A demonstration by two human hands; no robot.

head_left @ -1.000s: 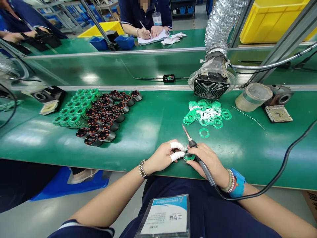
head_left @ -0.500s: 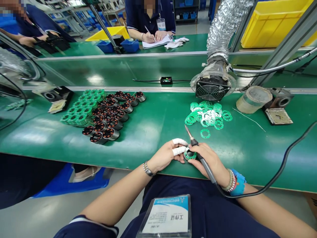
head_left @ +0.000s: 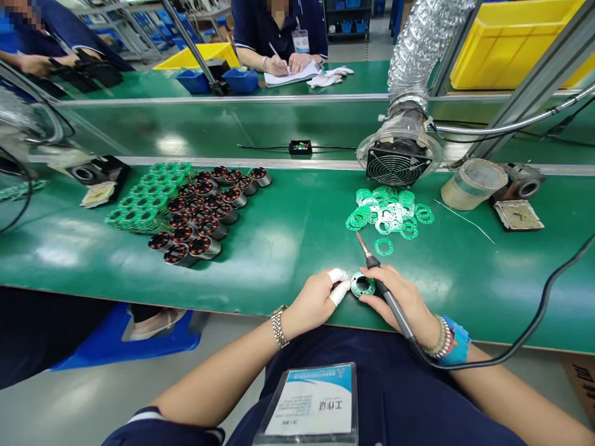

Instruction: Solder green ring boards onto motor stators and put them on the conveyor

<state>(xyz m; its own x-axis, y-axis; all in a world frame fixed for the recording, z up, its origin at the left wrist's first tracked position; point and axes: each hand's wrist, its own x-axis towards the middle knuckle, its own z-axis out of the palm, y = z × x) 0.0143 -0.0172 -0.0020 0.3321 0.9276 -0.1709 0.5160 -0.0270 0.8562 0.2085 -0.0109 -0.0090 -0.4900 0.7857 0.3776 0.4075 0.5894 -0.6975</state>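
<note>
So, quick rundown of the bench:

Left hand: left hand (head_left: 320,296) sits at the near edge of the green bench mat (head_left: 288,248), fingers curled, the two white-taped fingertips (head_left: 338,284) pinching the left side of the ring.

Ring: small green ring-shaped circuit board (head_left: 363,285) with a dark hole in the middle, held right between both hands, close to the front edge of the mat. Can't tell if it's lying flat on the mat or lifted a bit.

Right hand: right hand (head_left: 405,300) is wrapped around the soldering iron (head_left: 383,285), and its fingertips also touch the ring's right side.

Iron: handle runs under the palm, metal tip pointing up and away from the ring, cord trailing off to the right.

Loose rings: messy pile of green ring boards (head_left: 388,212) just past the iron tip, with one single ring (head_left: 383,246) lying apart, nearer the hands.

Motors: rows of wound motor stators (head_left: 204,207) well off to the left, stacks of green rings beside them.

Fan: fume extractor fan (head_left: 396,162) on a silver hose behind the ring pile.

Far side: a person writing on paper (head_left: 289,73) across the belt.
</note>
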